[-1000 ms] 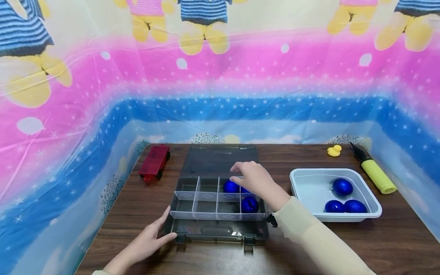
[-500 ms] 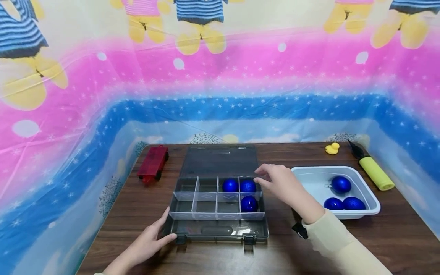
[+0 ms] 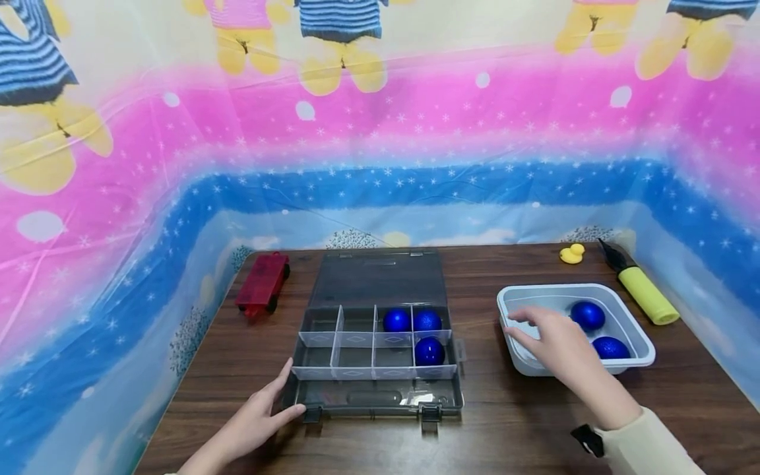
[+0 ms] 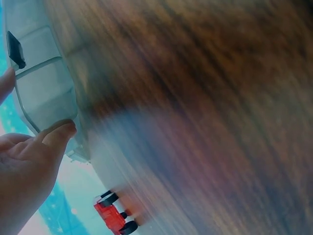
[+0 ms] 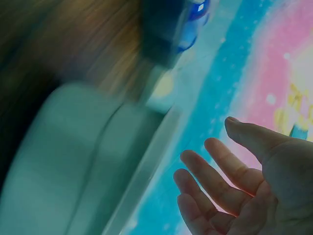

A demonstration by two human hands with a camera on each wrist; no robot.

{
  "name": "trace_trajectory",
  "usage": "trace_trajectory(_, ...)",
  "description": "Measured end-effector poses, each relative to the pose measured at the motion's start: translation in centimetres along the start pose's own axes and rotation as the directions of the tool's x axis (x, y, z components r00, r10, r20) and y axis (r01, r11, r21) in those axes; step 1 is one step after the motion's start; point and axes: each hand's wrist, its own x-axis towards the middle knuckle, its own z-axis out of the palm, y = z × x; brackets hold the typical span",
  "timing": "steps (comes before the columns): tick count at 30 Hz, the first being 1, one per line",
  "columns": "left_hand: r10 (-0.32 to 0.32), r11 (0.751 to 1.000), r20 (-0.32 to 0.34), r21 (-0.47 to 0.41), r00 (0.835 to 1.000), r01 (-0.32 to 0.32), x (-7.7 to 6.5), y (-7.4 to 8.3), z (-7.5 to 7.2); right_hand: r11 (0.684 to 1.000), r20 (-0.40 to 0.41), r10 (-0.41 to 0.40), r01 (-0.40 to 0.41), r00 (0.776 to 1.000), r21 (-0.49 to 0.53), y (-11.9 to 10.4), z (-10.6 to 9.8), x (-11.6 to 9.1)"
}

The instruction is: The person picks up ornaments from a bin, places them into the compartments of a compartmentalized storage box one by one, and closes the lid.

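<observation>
The divided box [image 3: 323, 394] is set with the long axis of its base running left to right, its latches [image 3: 430, 413] turned toward the person and its lid [image 3: 377, 280] laid back. Two blue balls [image 3: 429, 351] are seated in the rightmost column, a third beside them at the back. The near left corner is touched by the left hand [image 3: 258, 412], its fingers extended. The right hand [image 3: 558, 340], fingers loosely parted, is held above the white tray [image 3: 525, 361]; a half-second ago it was seen by the box. Two tray balls [image 3: 588, 316] are visible, another probably being hidden behind the hand.
</observation>
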Motion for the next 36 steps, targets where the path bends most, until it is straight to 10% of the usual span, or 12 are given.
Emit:
trace_trajectory(16, -0.014, 1.0, 0.042, 0.017, 0.999, 0.013, 0.3, -0.1, -0.3, 0.97, -0.033, 0.183, -0.186, 0.983, -0.159, 9.7, -2.5, -3.2)
trace_trajectory(36, -0.027, 1.0, 0.025, -0.003, 0.999, 0.027, 0.0, 0.0, -0.1, 0.947, 0.191, 0.227, -0.17, 0.955, -0.274, 12.0, -4.1, -1.6)
